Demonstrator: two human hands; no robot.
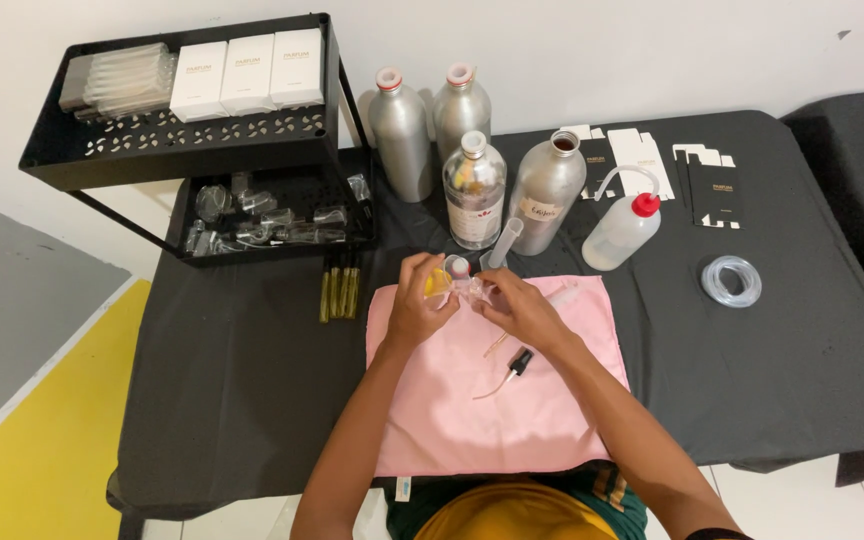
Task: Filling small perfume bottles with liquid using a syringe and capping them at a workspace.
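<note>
A table draped in black cloth [252,370] stands against a white wall, and we work over a pink cloth [472,400] spread at its near edge. Our left hand [419,305] and right hand [524,310] meet just above the far edge of that cloth, both closed around a small clear bottle [459,278] held between the fingertips; the left grips it from its side with a yellowish part showing by the thumb, and the right pinches it from the other. The view is too small for us to say whether the bottle is full or capped.

We judge that the step in hand is fitting or filling this little bottle. The spray pump with its dip tube [508,372] lies loose on the pink cloth, just below the right wrist, so the next move probably calls for one hand to let go and pick it up while the other keeps the bottle upright.

Behind the hands stand a clear measuring cylinder [501,243], a glass bottle [474,192] and three aluminium bottles [401,135].
</note>
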